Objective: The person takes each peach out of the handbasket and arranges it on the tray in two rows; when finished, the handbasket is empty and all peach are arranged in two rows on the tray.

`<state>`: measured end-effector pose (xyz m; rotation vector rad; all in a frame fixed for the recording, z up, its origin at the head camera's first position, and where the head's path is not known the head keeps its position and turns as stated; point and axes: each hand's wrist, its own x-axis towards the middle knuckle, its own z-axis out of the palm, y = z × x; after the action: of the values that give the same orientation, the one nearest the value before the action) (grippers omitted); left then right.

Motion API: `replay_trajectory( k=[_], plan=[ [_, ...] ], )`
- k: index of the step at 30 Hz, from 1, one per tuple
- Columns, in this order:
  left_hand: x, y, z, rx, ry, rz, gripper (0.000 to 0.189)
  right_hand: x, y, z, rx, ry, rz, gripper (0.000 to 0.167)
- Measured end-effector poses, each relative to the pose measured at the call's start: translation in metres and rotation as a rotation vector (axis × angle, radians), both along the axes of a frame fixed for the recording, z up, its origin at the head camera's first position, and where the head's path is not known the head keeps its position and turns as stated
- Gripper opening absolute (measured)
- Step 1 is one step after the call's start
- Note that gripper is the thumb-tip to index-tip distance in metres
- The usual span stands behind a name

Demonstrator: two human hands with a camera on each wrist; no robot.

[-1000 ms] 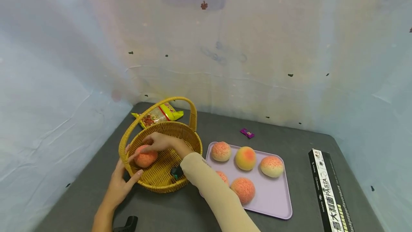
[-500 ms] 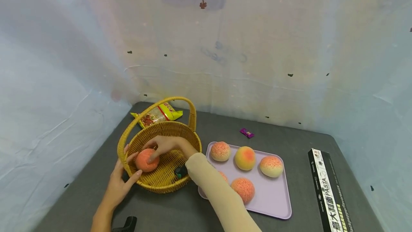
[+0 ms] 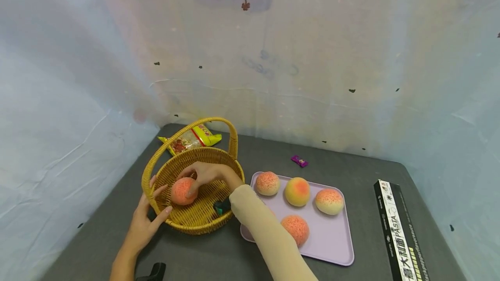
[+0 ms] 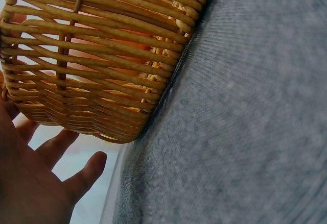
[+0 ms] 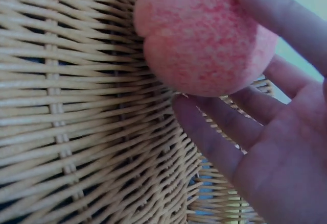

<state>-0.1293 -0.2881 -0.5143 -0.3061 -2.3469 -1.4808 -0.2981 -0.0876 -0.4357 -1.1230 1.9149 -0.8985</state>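
A yellow wicker basket [image 3: 199,224] with an arched handle stands on the left part of the table. My left hand [image 3: 141,227] grips its near-left rim, thumb and index finger reaching over the edge. The left wrist view shows that hand [image 4: 38,178] with the other fingers spread beside the woven wall. Inside the basket, my right hand [image 3: 208,173] holds a pink-red peach [image 3: 182,192] between thumb and fingers. Seen from the right wrist, the peach [image 5: 199,40] is just by the woven bottom, with the fingers [image 5: 209,134] curved beneath it.
Right of the basket, a lilac tray [image 3: 332,246] bears several peaches, partly covered by my right sleeve. A yellow snack bag [image 3: 195,138] lies behind the basket. Farther off are a small purple wrapped candy [image 3: 299,161] and a long black pasta box [image 3: 402,233].
My right hand and the peach have shifted a little to the right inside the basket. The left hand stays on the rim.
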Motion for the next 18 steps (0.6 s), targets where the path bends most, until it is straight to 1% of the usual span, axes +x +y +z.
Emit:
replay_trajectory(
  k=[5, 11, 15, 18],
  plan=[
    [-0.001, 0.001, 0.0, 0.007, 0.011, -0.007, 0.062, -0.004, 0.009, 0.007, -0.068, 0.032, -0.081, 0.059],
    [0.0, 0.0, -0.001, 0.014, -0.013, -0.003, 0.064, -0.005, 0.021, 0.021, -0.162, 0.051, -0.161, 0.059],
    [-0.001, 0.0, -0.003, 0.013, -0.019, -0.002, 0.064, -0.004, 0.037, 0.032, -0.187, 0.081, -0.19, 0.058],
    [-0.001, -0.001, 0.0, 0.024, -0.015, -0.009, 0.069, -0.003, 0.051, 0.039, -0.194, 0.107, -0.187, 0.057]
  ],
)
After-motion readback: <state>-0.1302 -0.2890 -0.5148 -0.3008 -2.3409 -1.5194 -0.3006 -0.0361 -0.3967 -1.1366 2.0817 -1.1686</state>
